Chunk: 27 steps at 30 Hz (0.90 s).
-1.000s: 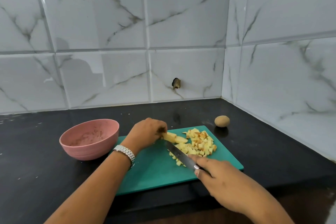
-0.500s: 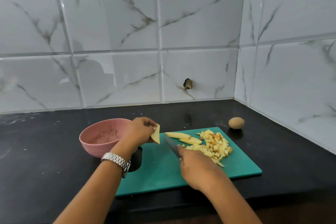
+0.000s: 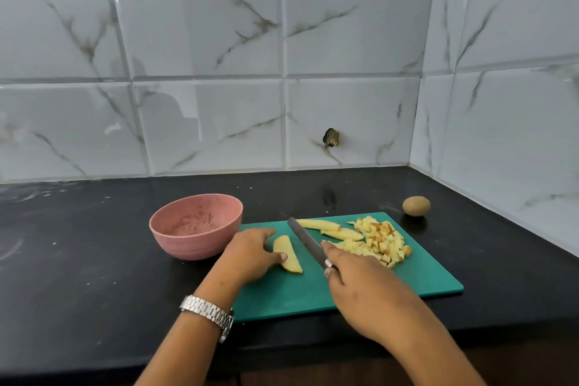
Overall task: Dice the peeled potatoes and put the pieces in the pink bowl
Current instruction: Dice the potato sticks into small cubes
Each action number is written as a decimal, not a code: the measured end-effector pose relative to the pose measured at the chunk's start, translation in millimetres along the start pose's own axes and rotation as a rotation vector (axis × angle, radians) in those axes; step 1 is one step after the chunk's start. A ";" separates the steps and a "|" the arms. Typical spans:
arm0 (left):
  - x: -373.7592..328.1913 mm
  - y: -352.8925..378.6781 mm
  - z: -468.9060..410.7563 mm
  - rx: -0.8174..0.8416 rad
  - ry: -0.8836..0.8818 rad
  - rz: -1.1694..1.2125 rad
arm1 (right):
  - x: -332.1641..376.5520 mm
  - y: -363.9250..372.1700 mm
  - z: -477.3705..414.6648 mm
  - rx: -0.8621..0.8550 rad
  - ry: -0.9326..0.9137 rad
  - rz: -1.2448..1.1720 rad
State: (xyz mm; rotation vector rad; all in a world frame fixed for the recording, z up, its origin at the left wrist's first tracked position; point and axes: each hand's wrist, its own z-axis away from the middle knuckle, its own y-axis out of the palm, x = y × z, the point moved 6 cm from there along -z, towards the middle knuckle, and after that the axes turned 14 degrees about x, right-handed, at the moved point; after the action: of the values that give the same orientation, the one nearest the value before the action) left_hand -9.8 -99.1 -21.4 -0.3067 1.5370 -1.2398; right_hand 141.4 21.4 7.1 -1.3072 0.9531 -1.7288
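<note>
On the green cutting board (image 3: 423, 276) my left hand (image 3: 250, 255) holds a potato slice (image 3: 286, 254) flat, thumb and fingers on either side of it. My right hand (image 3: 360, 285) grips a knife (image 3: 305, 241) by its handle, and the blade points away to the left, just right of that slice. Two more potato slices (image 3: 329, 227) lie further back on the board. A heap of diced potato (image 3: 380, 243) sits at the board's right rear. The pink bowl (image 3: 195, 226) stands left of the board, with only small residue inside.
An unpeeled potato (image 3: 416, 205) rests on the black counter (image 3: 78, 260) beyond the board's right rear corner. Marble-tiled walls close off the back and right. A silver watch (image 3: 208, 313) is on my left wrist.
My left hand has brought the slice it held in the air down flat onto the board. The knife has swung in beside it.
</note>
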 end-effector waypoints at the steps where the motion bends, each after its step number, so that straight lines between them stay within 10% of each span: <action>1: 1.9 1.0 0.6 0.001 0.019 -0.029 | 3.2 2.5 -2.3 -0.007 -0.009 0.008; 27: 14.4 15.5 -12.6 0.094 0.052 -0.086 | 38.4 6.2 -32.1 0.118 0.138 0.257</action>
State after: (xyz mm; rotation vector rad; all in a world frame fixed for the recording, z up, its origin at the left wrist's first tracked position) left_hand -19.7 -96.3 -43.9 -0.2838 1.5172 -1.3931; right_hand 103.6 -11.8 11.0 -0.9552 1.0313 -1.6629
